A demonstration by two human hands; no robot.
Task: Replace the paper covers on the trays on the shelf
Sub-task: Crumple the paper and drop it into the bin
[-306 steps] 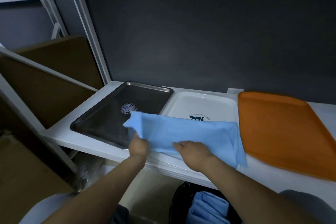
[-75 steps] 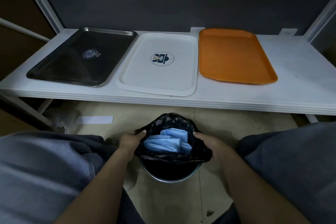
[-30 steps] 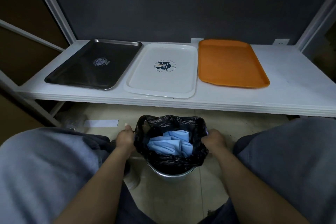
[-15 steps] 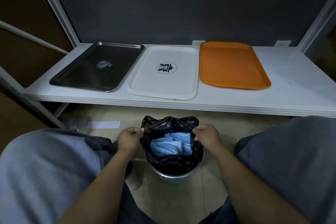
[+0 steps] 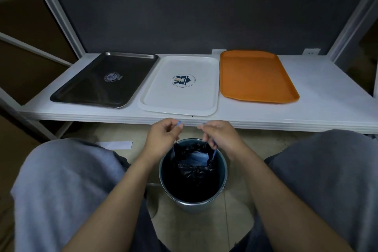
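Three bare trays lie side by side on the white shelf [image 5: 327,96]: a steel tray [image 5: 86,90] at left, a white tray [image 5: 163,98] with a round emblem in the middle, an orange tray [image 5: 255,75] at right. Below the shelf edge a metal bin [image 5: 222,186] holds a black bin bag [image 5: 193,170] with crumpled blue paper covers [image 5: 196,157] inside. My left hand [image 5: 161,135] and my right hand [image 5: 218,135] each pinch a blue drawstring of the bag, raised above the bin, the bag's mouth drawn narrow.
My knees in grey trousers flank the bin on a tiled floor. A white paper slip [image 5: 116,145] lies on the floor at left. White shelf posts rise at both sides against a dark back panel. Brown cardboard boxes [image 5: 26,51] stand at far left.
The blue cover went from the trays into the bag. My hands left the bag's rim, took its drawstrings and rose, pulling the bag off the bin's rim and narrowing its mouth.
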